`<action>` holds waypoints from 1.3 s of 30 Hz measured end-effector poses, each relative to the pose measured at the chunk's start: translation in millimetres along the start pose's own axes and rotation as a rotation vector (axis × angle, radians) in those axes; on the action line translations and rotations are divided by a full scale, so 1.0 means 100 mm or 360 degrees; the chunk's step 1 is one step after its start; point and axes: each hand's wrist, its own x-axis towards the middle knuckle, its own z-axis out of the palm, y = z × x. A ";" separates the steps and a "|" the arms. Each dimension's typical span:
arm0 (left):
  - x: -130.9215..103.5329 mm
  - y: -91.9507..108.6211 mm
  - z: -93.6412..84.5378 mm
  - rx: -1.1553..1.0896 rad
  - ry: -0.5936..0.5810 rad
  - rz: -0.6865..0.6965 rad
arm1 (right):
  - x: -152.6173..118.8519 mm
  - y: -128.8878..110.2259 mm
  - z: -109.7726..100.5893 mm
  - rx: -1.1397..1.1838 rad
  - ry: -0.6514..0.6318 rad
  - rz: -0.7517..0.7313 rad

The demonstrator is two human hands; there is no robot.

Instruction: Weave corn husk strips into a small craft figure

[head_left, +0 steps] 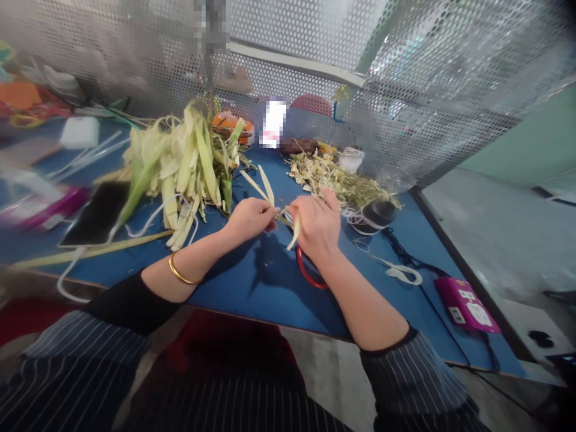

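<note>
My left hand [249,218] and my right hand [317,225] meet over the blue table [252,288], both pinching pale yellow leaf strips [265,186]. Two strips fan up and away from my left fingers; another short strip end hangs down by my right thumb. A red-handled tool [306,271], probably scissors, hangs from my right hand, its loop showing under the wrist. A gold bangle [180,273] circles my left wrist.
A heap of green-yellow leaves [180,162] lies at the back left, dry trimmings [337,180] at the back right beside a black thread spool [380,211]. A dark phone [96,213] lies left, a pink device [465,305] with a cable right. Perforated metal screens stand behind the table.
</note>
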 end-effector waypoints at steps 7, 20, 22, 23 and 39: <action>-0.04 0.11 0.03 -0.0685 -0.0126 -0.0173 | 0.08 0.22 0.12 0.0968 -0.0070 0.0985; -0.03 0.07 -0.03 -0.1282 -0.0209 -0.0264 | 0.10 0.38 0.21 0.1698 -0.0132 0.1324; -0.05 0.09 -0.02 -0.1335 -0.0281 -0.0272 | 0.09 0.45 0.26 0.1676 -0.0184 0.1419; -0.06 0.09 -0.02 -0.1330 -0.0284 -0.0268 | 0.08 0.50 0.28 0.1634 -0.0150 0.1480; -0.10 0.12 0.13 -0.0914 -0.0604 -0.0174 | 0.05 0.07 0.09 0.0779 -0.0219 0.0805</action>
